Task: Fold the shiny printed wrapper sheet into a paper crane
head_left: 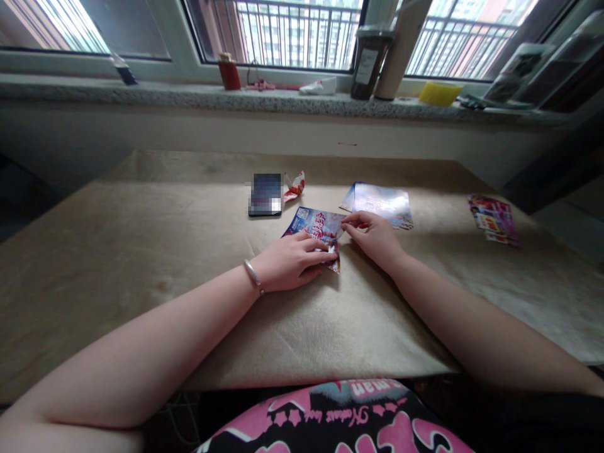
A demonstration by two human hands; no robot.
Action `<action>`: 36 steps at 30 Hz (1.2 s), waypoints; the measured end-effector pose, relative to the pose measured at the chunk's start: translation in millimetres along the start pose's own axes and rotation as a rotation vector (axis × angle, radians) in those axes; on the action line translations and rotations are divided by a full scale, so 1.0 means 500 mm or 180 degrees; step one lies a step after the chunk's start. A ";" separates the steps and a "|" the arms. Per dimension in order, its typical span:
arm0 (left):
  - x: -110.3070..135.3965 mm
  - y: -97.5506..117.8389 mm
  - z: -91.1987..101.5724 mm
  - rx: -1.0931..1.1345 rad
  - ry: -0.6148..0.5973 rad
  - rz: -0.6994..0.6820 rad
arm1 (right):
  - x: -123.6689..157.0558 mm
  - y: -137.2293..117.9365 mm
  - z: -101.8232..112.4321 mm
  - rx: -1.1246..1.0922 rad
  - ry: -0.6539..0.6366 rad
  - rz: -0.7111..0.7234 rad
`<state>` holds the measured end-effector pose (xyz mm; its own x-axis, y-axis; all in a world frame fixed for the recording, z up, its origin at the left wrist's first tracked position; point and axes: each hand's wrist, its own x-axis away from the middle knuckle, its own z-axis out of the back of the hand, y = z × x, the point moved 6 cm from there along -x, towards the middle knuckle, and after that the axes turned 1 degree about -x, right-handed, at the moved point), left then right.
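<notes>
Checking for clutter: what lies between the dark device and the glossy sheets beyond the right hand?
In the head view, a red-and-white wrapper lies there, beside the dark device.

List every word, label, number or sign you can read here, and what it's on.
"man", apparently: on the shirt; its smaller script is unclear, the large pink letters cut off.
Blue printed sheet under the left hand: red lettering, too blurred; a QR-like square.
Glossy cards beyond the right hand: lettering, too washed out.
Pink cards: too blurred.
Jar: label too small.
</notes>
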<state>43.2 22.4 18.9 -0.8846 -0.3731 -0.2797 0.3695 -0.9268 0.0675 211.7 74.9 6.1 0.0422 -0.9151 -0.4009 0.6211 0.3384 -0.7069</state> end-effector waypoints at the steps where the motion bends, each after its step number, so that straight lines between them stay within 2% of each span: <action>1: 0.000 -0.001 0.000 -0.0007 0.0031 0.0026 | 0.001 -0.001 0.000 -0.0077 0.0010 -0.0011; 8: 0.000 -0.008 -0.002 -0.0026 0.0122 0.0102 | 0.006 -0.008 -0.001 -0.0735 0.0071 -0.0060; 14: 0.000 -0.009 -0.003 0.0004 0.0058 0.0083 | 0.011 0.002 -0.020 -0.1336 -0.0192 -0.0533; 32: 0.000 -0.025 -0.006 0.0300 -0.0011 0.0416 | 0.026 -0.019 -0.026 -0.0659 -0.0546 -0.0385; 36: 0.004 -0.037 -0.005 0.0261 0.0283 0.0633 | 0.031 -0.031 -0.028 -0.0633 -0.0594 -0.0254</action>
<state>35.2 39.1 14.5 -0.7668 -0.5468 -0.3363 0.5066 -0.8372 0.2062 191.7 58.4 2.4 0.1541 -0.9589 -0.2382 0.4633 0.2831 -0.8398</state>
